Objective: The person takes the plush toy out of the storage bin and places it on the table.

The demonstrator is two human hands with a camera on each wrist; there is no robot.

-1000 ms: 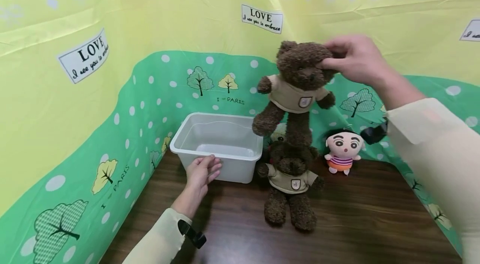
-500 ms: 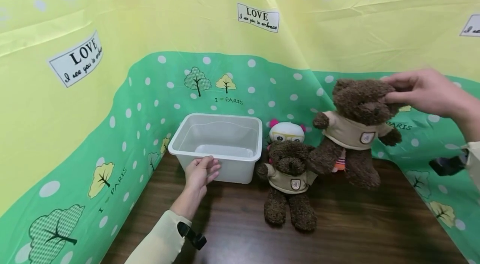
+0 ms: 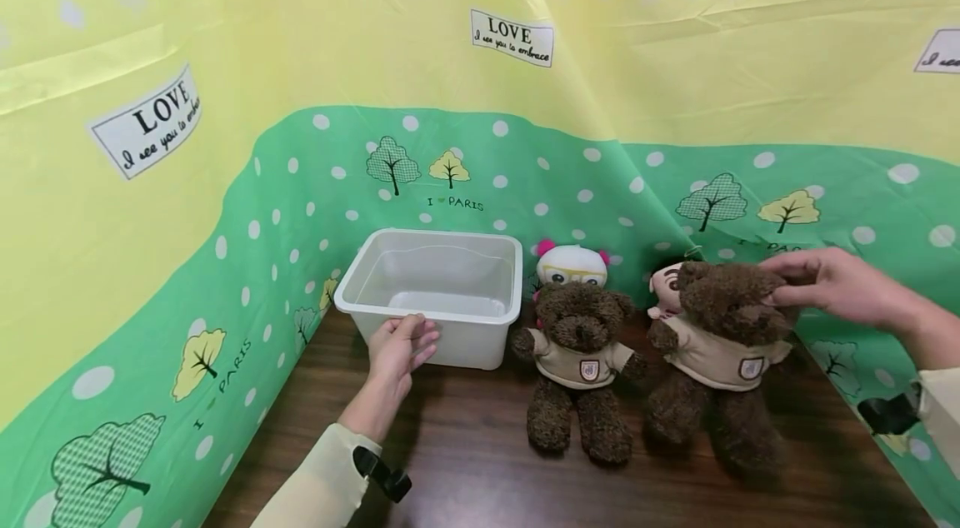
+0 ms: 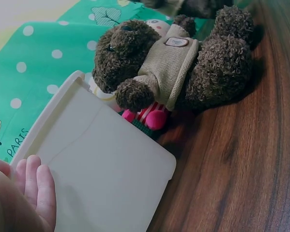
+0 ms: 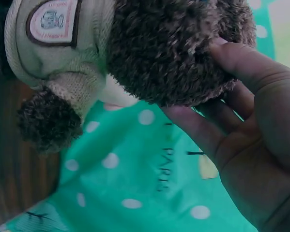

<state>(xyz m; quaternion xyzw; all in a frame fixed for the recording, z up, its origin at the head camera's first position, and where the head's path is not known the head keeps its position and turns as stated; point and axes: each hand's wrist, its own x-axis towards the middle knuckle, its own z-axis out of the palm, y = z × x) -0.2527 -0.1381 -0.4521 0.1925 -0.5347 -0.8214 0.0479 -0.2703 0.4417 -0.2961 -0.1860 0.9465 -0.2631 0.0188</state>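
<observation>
The right hand (image 3: 832,288) is pinching the head of the right bear (image 3: 723,353), thumb and fingers (image 5: 232,63) curled round the fur at its ear, while the bear is sitting on the table (image 3: 480,461) near its back right corner, feet touching the wood and back close to the green cloth (image 3: 480,170). The left hand (image 3: 397,345) is resting with relaxed, nearly straight fingers against the front wall of the bin (image 3: 431,295), holding nothing, just steadying it at the table's back left corner. The left bear (image 3: 577,357) is sitting just beside the bin, and the two bears are almost touching at the arms. A white doll (image 3: 573,263) is peeking out behind the left bear, and a pink-faced doll (image 3: 663,286) is half hidden behind the right bear's head. The step in hand looks like setting the right bear down upright. To do it well, the hand should be keeping the head centred over the body until the legs are bearing its weight, since soft plush is likely to slump forward or onto its neighbour. Letting go slowly, fingers opening upward and away, seems wise, so the fur is not snagging and the doll behind is not being knocked.
</observation>
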